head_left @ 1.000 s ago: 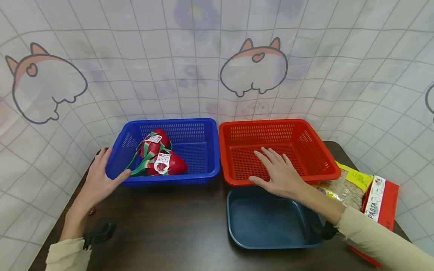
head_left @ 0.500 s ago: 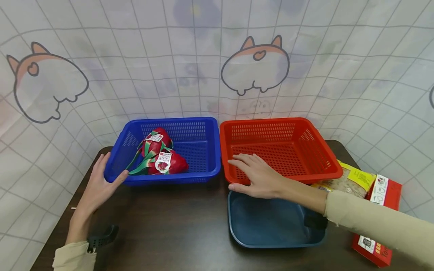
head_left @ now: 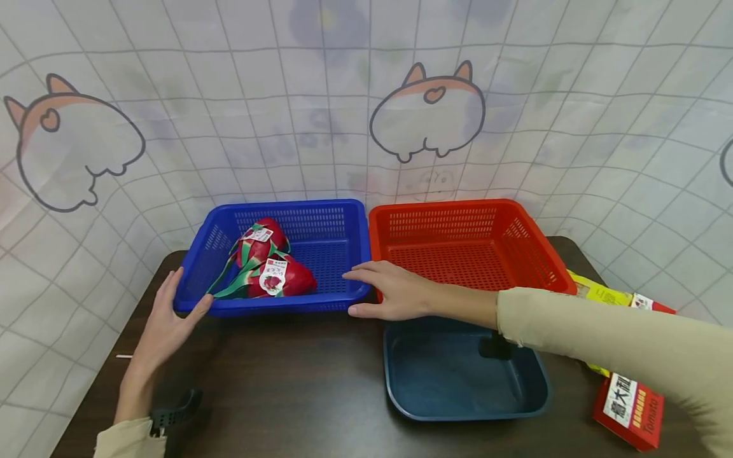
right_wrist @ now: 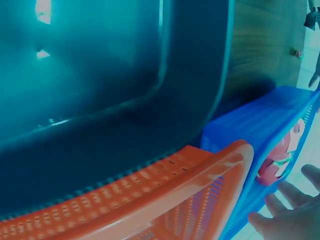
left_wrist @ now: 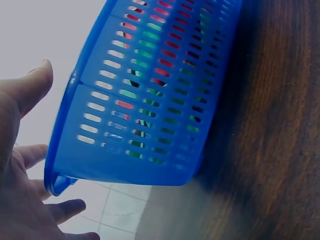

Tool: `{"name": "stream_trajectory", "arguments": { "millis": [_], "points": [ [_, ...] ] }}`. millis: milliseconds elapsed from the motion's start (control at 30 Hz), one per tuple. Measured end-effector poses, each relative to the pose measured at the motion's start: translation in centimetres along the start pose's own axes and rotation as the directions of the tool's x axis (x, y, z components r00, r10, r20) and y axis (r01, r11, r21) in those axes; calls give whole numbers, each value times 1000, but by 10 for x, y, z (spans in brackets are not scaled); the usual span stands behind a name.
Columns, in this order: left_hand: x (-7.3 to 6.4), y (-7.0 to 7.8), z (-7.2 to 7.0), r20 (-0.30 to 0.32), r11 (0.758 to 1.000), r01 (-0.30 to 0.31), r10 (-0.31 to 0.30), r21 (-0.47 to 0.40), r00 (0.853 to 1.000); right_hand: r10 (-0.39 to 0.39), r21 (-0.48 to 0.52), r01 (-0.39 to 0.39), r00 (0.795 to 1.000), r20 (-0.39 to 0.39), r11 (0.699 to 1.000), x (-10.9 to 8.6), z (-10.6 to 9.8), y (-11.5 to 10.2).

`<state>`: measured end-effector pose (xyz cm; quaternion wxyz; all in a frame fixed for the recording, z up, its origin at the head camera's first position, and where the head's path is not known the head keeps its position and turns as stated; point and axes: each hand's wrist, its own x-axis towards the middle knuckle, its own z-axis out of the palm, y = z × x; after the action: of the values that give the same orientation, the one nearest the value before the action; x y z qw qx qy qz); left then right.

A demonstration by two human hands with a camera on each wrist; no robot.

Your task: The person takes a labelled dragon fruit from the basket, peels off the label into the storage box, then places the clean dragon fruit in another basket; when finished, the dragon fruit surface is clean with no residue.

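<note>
My left hand (head_left: 166,321) is at the left front corner of the blue basket (head_left: 335,264), thumb and fingers spread. In the left wrist view, the fingers lie around the basket's rim without curling on it. My right hand (head_left: 395,292) hovers palm down at the basket's right front corner, fingers extended and holding nothing. Inside the blue basket lie two red dragon-fruit-shaped items, a front one (head_left: 298,278) and a rear one (head_left: 279,233), with green leaf-like strips and white labels. The right wrist view shows my fingers (right_wrist: 286,197) beside the blue basket's opening.
A red basket (head_left: 464,210) stands right beside the blue one. In front of it sits a dark blue tray (head_left: 452,416). At the right, a yellow-labelled bag (head_left: 601,292) and a red box (head_left: 647,413) are partly hidden by my right sleeve. A patterned cloth (head_left: 321,152) hangs behind.
My right hand has moved left from over the red basket to the blue basket's right front corner. The left hand has stayed near the left corner, shifting slightly.
</note>
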<state>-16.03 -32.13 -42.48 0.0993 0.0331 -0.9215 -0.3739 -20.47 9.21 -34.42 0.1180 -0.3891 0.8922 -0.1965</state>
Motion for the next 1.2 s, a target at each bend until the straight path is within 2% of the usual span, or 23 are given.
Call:
{"name": "stream_trajectory", "arguments": {
  "millis": [200,333,467,633,767,1200],
  "points": [
    [-2,-4,5,-20,999,-15,14,-49,1000,-34,16,33,999,16,999,19,1,-9],
    [-2,-7,5,-35,997,-12,9,-77,999,-12,-73,13,1000,16,997,33,0,-15],
    [-2,-9,4,-18,995,26,-27,-98,999,15,-117,-11,999,33,993,48,-3,-18],
    [-1,-10,4,4,992,56,-56,-114,998,-18,-11,19,994,106,1000,66,-6,-19],
    [-2,-10,5,5,991,62,-62,-120,998,-23,52,17,992,123,998,82,-4,-21],
    [-1,-8,7,2,990,76,-76,-122,997,-51,43,43,977,208,998,134,7,-34]
  ]
}}
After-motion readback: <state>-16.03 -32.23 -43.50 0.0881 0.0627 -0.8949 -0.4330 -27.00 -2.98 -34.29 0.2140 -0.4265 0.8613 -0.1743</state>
